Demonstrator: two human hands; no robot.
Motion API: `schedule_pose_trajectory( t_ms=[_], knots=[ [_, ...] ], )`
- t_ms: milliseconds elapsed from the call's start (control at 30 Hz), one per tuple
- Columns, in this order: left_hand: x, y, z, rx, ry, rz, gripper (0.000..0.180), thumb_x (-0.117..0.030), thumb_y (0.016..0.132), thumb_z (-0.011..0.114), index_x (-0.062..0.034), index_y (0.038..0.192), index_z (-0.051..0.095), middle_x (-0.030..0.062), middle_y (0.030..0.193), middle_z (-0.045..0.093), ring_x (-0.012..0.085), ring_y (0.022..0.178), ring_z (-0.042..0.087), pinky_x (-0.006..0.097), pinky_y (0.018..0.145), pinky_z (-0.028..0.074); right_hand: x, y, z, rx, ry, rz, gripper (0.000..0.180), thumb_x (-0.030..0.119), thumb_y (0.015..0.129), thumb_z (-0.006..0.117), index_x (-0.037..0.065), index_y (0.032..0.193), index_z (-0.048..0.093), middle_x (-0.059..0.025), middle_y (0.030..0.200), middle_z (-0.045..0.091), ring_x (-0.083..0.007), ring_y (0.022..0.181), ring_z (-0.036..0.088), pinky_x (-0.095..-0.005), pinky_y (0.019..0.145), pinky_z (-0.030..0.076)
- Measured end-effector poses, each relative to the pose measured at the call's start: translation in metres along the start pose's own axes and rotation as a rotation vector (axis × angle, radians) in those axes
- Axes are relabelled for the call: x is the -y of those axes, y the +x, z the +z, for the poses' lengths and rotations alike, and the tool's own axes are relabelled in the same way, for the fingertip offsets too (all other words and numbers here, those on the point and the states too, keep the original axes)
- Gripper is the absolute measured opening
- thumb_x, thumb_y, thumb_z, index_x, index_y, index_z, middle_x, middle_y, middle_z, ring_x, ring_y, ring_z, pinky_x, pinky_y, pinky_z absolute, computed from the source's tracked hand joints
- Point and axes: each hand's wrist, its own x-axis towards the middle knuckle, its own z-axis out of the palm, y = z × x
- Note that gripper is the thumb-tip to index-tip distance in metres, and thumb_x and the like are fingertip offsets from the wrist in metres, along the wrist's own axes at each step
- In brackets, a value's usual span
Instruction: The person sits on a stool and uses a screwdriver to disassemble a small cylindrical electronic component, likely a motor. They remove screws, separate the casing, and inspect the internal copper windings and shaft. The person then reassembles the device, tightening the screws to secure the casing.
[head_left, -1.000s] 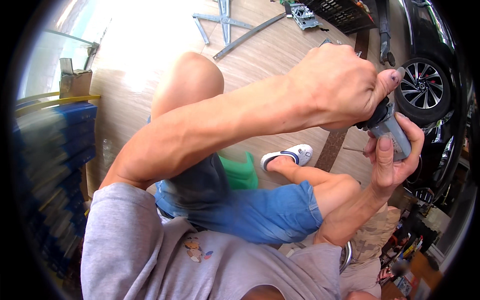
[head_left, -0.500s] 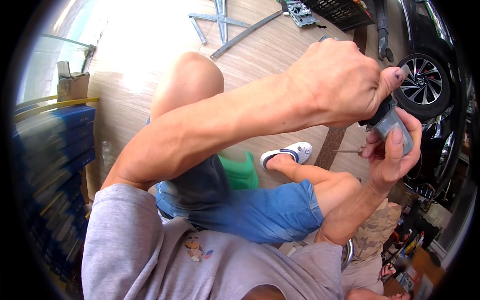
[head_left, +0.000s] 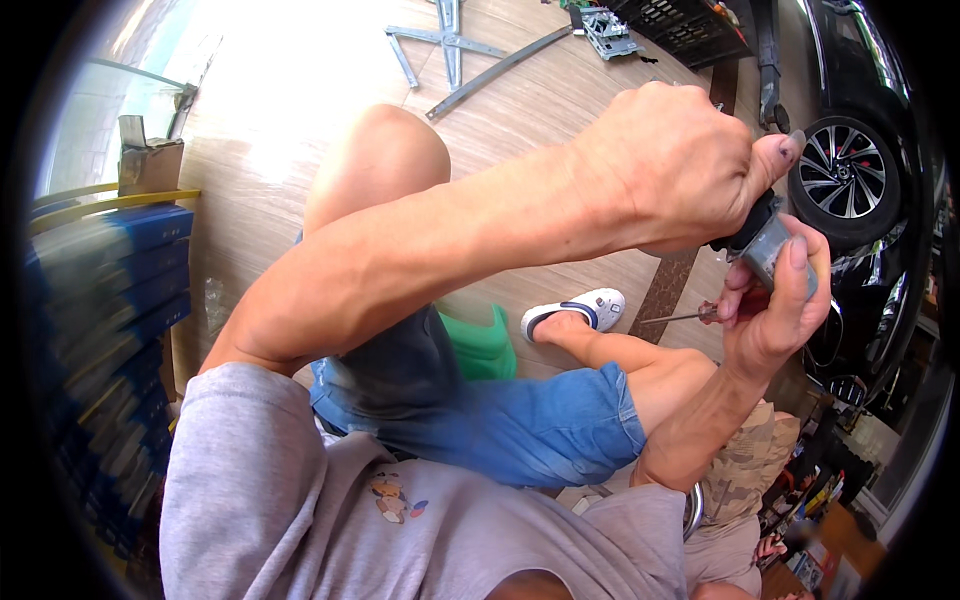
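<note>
The person sits on a wooden plank floor [head_left: 300, 90] with bare knees up, in blue denim shorts [head_left: 520, 425] and a grey shirt. Both hands meet at the right side of the picture, up above the knees.

The left hand [head_left: 670, 165] reaches across the body. It is closed into a fist around the black end of a small grey and black part [head_left: 765, 245]. The fist hides most of that black end, so its shape is hard to make out. The thumb sticks out on top.

The right hand [head_left: 775, 315] comes up from below. Its fingers [head_left: 800, 265] wrap the grey end of the same small part and press on it. This hand also has a thin metal screwdriver [head_left: 680, 317] with a dark red handle. The handle is mostly tucked into the palm, and the thin shaft pokes out to the left. Just how the fingers pinch it is hidden.

A white and blue slipper [head_left: 580, 305] is on one foot, down on the floor. Something green [head_left: 480, 345] peeks out by the shorts, but it is partly covered. Far off lie grey metal bars [head_left: 450, 45]. A black car wheel [head_left: 845, 180] shows at the right edge. Blue boxes [head_left: 110, 290] are stacked on the left, bent by the lens.
</note>
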Motion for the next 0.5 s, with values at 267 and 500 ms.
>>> schedule_pose_trajectory(
  t_ms=[267, 500],
  knots=[
    [-0.002, -0.004, 0.0, 0.047, -0.039, -0.025, 0.069, -0.043, 0.104, 0.037, -0.0002, 0.055, 0.06, 0.0231, 0.052, 0.053, 0.044, 0.053, 0.057, 0.049, 0.053, 0.048, -0.003, -0.003, 0.004, -0.066, -0.009, -0.038, 0.035, 0.034, 0.093, 0.06, 0.0, 0.098, 0.059, -0.008, 0.065, 0.058, -0.0093, 0.041, 0.046, -0.02, 0.036, 0.032],
    [-0.002, -0.001, 0.005, 0.053, 0.0, -0.046, 0.068, -0.042, 0.104, 0.036, -0.0028, 0.054, 0.06, 0.0208, 0.051, 0.054, 0.0423, 0.053, 0.058, 0.048, 0.053, 0.049, -0.007, -0.002, 0.008, -0.177, -0.082, -0.104, 0.033, 0.032, 0.09, 0.063, -0.001, 0.091, 0.059, -0.0083, 0.067, 0.059, -0.0091, 0.043, 0.048, -0.0202, 0.037, 0.031]
  ],
)
